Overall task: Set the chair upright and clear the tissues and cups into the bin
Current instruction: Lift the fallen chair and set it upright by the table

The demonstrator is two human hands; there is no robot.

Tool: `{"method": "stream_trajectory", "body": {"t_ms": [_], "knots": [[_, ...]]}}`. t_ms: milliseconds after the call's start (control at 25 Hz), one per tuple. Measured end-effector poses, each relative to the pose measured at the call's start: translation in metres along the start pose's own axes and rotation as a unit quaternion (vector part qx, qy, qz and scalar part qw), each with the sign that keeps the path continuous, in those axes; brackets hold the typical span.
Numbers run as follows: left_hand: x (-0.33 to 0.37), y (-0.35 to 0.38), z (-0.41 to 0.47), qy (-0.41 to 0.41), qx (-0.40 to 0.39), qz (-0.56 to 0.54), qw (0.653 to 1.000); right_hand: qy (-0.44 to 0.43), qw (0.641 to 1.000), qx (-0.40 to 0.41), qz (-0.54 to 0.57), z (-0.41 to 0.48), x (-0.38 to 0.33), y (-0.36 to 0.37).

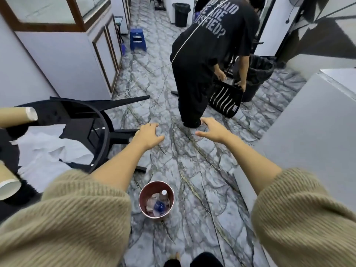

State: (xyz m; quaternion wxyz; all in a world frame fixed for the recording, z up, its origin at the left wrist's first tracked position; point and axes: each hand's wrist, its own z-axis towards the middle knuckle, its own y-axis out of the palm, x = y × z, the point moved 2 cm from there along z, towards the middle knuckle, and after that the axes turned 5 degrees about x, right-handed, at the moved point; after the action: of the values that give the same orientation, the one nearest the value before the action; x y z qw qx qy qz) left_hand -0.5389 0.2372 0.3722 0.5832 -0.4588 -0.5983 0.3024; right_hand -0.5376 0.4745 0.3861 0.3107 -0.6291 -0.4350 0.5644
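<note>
A black chair [100,120] lies tipped on its side at the left, legs pointing right. My left hand [149,134] hovers open just right of a chair leg, not touching it. My right hand [213,130] is open too, fingers spread above the marble floor. White tissue sheets [48,149] lie on a dark surface at the left. Two brown paper cups lie on their sides there, one [19,116] at the upper left and one [7,182] lower down. A small round red bin [142,197] stands on the floor below my arms, holding a plastic bottle and wrappers.
A person in black [208,54] bends over another black chair [225,99] ahead, next to a large black bin [258,74]. White cabinets [73,60] line the left side, a grey counter [312,122] the right. A blue stool [137,39] and another black bin [181,14] stand farther back.
</note>
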Motion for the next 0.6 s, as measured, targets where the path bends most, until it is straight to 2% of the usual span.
{"method": "stream_trajectory", "body": {"t_ms": [280, 600], "knots": [[0.001, -0.006, 0.13, -0.055, 0.009, -0.006, 0.998, -0.035, 0.999, -0.03, -0.005, 0.148, 0.03, -0.023], [-0.002, -0.029, 0.292, -0.158, 0.076, -0.05, 0.983, -0.118, 0.987, -0.102, -0.036, 0.359, 0.042, -0.057]]}}
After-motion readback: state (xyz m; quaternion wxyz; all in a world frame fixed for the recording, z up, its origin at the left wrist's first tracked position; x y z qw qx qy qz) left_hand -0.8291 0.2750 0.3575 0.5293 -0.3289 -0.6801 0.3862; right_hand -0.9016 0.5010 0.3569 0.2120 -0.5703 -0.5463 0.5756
